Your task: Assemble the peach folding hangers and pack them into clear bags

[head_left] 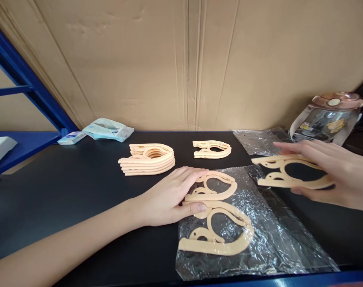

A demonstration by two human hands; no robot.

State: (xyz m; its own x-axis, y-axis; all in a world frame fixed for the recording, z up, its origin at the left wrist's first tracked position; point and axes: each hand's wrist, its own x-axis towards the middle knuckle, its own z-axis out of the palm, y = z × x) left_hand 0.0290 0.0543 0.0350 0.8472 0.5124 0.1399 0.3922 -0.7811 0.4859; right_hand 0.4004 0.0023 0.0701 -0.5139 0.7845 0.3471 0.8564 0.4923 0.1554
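Note:
Two beige plastic folding hangers lie on a clear plastic bag (259,239); I cannot tell whether they are inside it. My left hand (177,195) holds the left end of the farther hanger (229,195), fingertips at its far side. Its thumb rests across the top of the nearer hanger (223,249). My right hand (337,171) grips the rounded end of another folded hanger (274,182) above the bag's right side. A stack of several folded hangers (148,163) stands beyond my left hand, and a smaller stack (213,149) lies to its right.
A clear bottle with a brown lid (331,115) stands at the back right beside another plastic bag (256,139). Light-blue packets (108,129) lie at the back left near a blue metal frame (34,79). Cardboard (124,59) walls the black table's (79,199) back.

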